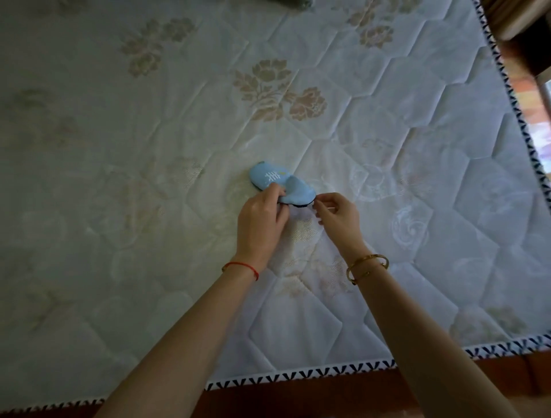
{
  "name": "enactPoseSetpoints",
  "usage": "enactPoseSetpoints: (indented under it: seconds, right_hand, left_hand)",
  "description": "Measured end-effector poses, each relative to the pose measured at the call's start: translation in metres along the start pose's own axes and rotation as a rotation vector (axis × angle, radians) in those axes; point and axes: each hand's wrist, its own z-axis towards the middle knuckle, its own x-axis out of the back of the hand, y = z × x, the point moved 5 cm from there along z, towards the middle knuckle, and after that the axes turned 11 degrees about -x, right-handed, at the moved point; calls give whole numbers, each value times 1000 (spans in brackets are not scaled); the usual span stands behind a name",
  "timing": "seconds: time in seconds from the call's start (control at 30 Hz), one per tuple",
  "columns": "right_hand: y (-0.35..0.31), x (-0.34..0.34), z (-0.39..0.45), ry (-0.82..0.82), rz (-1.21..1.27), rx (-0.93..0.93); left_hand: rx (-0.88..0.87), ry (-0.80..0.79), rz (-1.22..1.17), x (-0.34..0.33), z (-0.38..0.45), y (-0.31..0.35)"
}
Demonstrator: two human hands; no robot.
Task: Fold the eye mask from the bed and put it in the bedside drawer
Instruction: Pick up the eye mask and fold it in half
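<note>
Eye mask (pixel 280 185) pinched by both hands on mattress (pixel 387 149).

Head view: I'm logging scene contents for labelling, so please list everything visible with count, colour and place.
eye mask: one, light blue with white marking, dark underside, mid-mattress, partly folded
mattress: one, pale quilted with floral pattern, fills the view
mattress edging: one, white with dark zigzag, near and right edges
dark bundle: one, grey-green, top edge, unclear
left hand: grip on mask, red string at wrist
right hand: pinching mask's right end, gold bangle at wrist
</note>
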Motion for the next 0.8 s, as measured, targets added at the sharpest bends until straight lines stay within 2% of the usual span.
enactPoseSetpoints:
  seconds: [0.17, 0.23, 0.33, 0.43, 0.63, 0.8]
  right_hand:
    - [15, 9, -41, -1, -59, 4]
    - [27, 10, -57, 5, -83, -21]
    - [50, 8, -78, -2, -98, -71]
    - [71, -4, -92, -28, -149, -82]
    - [94, -34, -112, -82, -253, -18]
    - [84, -62, -130, -39, -517, 255]
  left_hand:
    - [293, 263, -368, 49, -33, 18]
    - [490, 355, -579, 55, -58, 11]
    - [807, 353, -824, 43, -107, -7]
    - [1003, 342, -932, 24, -155, -25]
    - [1182, 363, -1044, 11, -217, -60]
    - [1176, 317, -1022, 18, -232, -71]
